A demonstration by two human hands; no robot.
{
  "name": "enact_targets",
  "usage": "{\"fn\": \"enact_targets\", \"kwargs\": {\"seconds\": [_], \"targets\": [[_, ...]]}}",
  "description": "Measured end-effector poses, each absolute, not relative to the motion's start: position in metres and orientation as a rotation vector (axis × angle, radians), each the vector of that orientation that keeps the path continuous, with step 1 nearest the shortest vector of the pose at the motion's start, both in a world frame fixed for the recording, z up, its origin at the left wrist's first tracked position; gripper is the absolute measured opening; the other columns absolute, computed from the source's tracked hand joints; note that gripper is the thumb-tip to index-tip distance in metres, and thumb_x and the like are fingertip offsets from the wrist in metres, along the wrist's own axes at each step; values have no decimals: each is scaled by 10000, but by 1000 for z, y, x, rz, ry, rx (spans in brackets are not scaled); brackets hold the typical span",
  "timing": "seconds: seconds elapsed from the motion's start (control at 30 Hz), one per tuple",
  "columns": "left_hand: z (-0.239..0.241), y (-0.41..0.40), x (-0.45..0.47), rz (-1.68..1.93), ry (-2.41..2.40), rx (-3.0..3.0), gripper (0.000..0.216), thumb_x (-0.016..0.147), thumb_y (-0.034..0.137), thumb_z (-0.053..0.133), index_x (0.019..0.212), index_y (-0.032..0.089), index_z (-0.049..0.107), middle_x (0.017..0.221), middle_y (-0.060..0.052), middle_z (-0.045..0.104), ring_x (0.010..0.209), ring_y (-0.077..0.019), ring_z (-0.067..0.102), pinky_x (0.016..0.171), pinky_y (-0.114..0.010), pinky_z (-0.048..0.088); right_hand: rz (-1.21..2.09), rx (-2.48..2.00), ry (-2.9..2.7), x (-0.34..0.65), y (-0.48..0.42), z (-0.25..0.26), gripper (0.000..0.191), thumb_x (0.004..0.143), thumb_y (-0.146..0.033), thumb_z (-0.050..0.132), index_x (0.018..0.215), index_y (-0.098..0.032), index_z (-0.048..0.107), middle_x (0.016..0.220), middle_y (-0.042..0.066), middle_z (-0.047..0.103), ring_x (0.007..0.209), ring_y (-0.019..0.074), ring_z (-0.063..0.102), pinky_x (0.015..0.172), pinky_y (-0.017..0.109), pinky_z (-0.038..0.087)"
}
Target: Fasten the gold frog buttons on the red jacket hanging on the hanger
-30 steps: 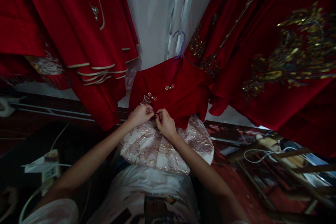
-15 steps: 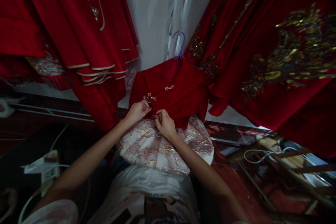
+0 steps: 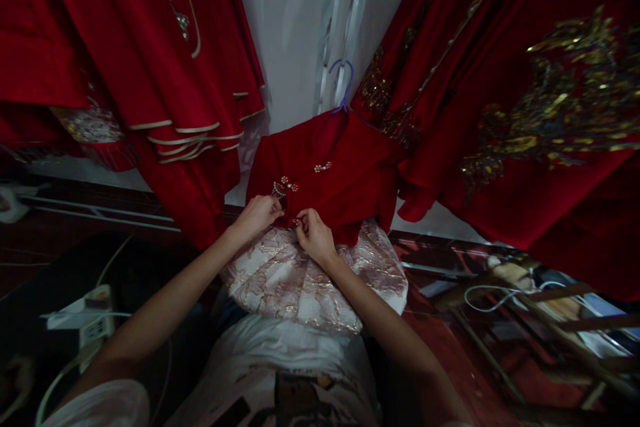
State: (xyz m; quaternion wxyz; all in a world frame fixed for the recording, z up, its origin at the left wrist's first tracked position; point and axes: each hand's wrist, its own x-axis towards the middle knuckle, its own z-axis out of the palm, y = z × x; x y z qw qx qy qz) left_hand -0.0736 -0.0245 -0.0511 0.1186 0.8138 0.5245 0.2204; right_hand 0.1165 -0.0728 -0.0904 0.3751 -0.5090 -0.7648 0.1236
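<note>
Two hands (image 3: pixel 257 215) (image 3: pixel 317 235), red garment (image 3: pixel 345 190) beneath; right fingers (image 3: pixel 307 219) pinching it; left curled, hold unclear

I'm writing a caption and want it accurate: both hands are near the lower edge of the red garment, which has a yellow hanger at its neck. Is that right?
Not quite: the head view shows that the hanger is purple, not yellow. The rest stands: the left hand and right hand are near the lower edge of the red garment.
</note>
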Motion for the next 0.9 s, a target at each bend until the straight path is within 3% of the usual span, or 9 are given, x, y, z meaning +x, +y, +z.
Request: {"fn": "enact_targets", "kwargs": {"seconds": [0.23,0.4,0.77,0.9], "targets": [[-51,-27,-72,587,1629,2336,100,759,183,618,830,158,684,780,-66,724,729,-183,680,649,-235,468,322,-1299,-1968,117,-73,-91,175,889,-242,411,1045,-225,488,1009,20,592,750,135,586,635,234,452],[-53,-30,-74,374,1764,2400,156,788,244,582,726,165,701,754,-100,722,725,-210,676,644,-258,457,320,-1291,-1973,116,-74,-92,164,886,-230,419,1032,-224,492,1002,15,589,749,127,582,647,227,450],[-41,-36,-65,398,1748,2366,164,781,289,572,802,171,684,788,-65,723,723,-175,666,623,-232,434,309,-1297,-1992,116,-72,-95,142,895,-233,421,1016,-221,493,982,13,583,710,122,569,620,229,424],[-43,-35,-65,455,1706,2355,195,804,253,532,842,171,705,834,-71,732,768,-182,676,685,-240,453,315,-1291,-1994,116,-73,-94,142,888,-221,427,1014,-223,491,993,13,582,717,120,566,635,230,426]]}}
